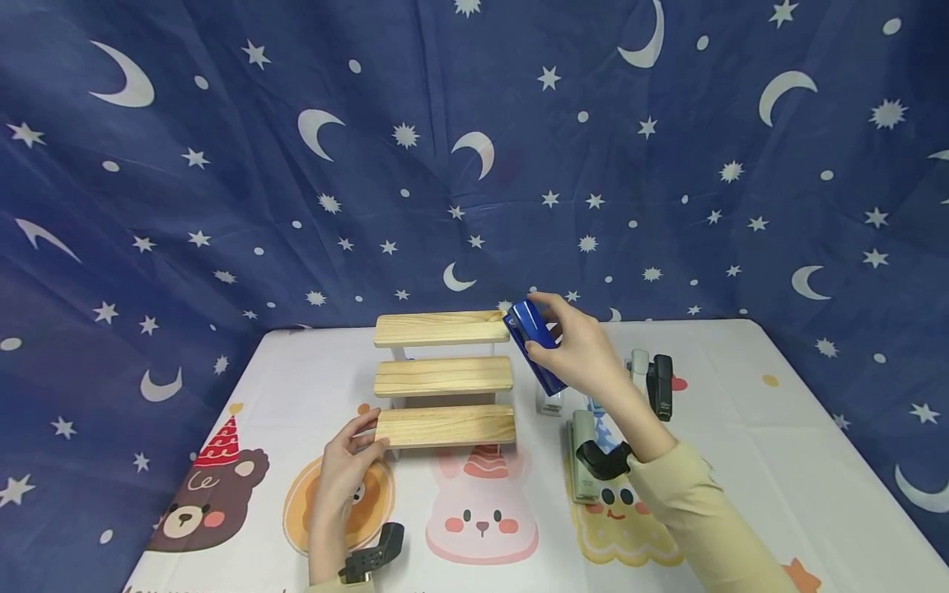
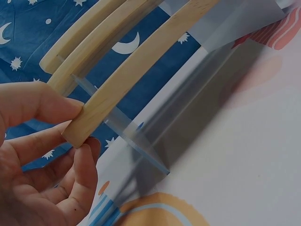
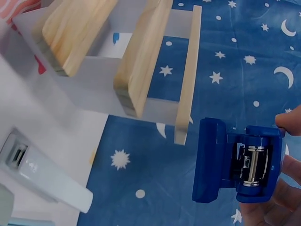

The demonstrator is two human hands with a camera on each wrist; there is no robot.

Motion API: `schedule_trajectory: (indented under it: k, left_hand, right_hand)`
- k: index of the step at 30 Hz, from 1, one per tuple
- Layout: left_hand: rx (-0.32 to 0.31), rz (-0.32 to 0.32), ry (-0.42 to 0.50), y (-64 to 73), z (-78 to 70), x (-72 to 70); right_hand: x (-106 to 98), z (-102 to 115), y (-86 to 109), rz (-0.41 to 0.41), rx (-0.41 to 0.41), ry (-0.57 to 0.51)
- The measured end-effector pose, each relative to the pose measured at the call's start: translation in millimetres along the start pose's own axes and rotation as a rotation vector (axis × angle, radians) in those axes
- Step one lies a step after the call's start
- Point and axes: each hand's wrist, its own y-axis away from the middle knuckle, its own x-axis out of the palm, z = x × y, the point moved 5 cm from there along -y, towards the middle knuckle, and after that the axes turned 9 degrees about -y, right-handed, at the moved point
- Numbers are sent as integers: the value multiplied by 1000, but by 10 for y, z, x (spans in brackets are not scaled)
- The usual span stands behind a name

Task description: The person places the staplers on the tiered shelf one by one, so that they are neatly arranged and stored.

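Observation:
My right hand (image 1: pixel 582 350) grips a blue stapler (image 1: pixel 539 346), held in the air beside the right end of the rack's upper boards. In the right wrist view one end of the stapler (image 3: pixel 208 160) faces the camera, apart from the boards. My left hand (image 1: pixel 343 473) pinches the left end of the lowest wooden board (image 1: pixel 445 426) between thumb and fingers, seen closely in the left wrist view on that board (image 2: pixel 127 80). The three-step rack also has a middle board (image 1: pixel 443 375) and a top board (image 1: pixel 437 329), on clear side panels.
Right of the rack stand several more staplers: a white one (image 1: pixel 550 403), a green one (image 1: pixel 584 461) partly behind my right wrist strap, a pale one (image 1: pixel 638 366) and a black one (image 1: pixel 662 387). A cartoon-print cloth (image 1: pixel 749 486) covers the table; a starry blue curtain (image 1: pixel 519 173) hangs behind.

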Motion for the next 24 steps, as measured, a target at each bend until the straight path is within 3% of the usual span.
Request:
schedule_trajectory:
  k: [15, 24]
  left_hand:
    - [-11, 6, -3, -12, 12, 12]
    - [-3, 6, -7, -2, 3, -3]
  right_hand:
    - [128, 192, -186, 70, -54, -24]
    - [225, 323, -360, 120, -130, -12]
